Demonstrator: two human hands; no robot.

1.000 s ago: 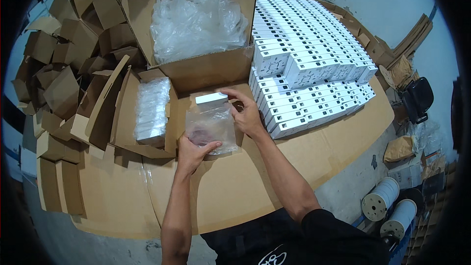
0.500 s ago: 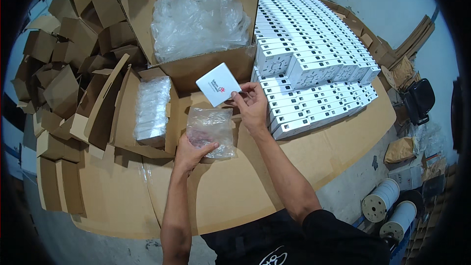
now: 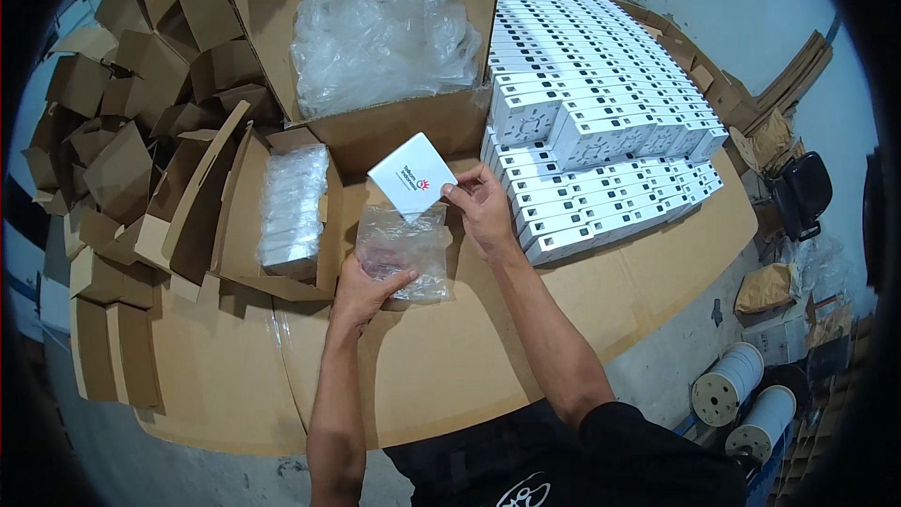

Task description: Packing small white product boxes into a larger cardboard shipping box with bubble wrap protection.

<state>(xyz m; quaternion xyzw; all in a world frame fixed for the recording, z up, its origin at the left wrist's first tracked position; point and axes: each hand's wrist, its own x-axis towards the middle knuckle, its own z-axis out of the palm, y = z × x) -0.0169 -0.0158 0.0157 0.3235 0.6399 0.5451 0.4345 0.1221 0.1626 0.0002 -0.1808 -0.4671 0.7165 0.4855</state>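
My right hand [image 3: 482,209] pinches a flat white square box [image 3: 410,176] by its right corner, thumb on the printed face. The box is tilted, one corner pointing down at the top of a clear plastic bag [image 3: 418,258]. That bag is gripped at its left side by my left hand [image 3: 368,289], thumb lying across the front and fingers behind it. Whether the box's lower corner is inside the bag's mouth, I cannot tell. Left of the bag, an open cardboard carton [image 3: 235,216] holds a row of bagged boxes [image 3: 293,216].
Behind my hands a large carton [image 3: 413,127] stands beneath a heap of clear bags [image 3: 385,42]. Stacked white boxes [image 3: 572,113] fill the table's right side. Open empty cartons [image 3: 122,160] pile up at left. Cable spools [image 3: 729,382] stand on the floor at right.
The white box has shifted slightly left and down toward the bag and turned a little, showing its printed face more fully. My left hand and the bag have barely moved.
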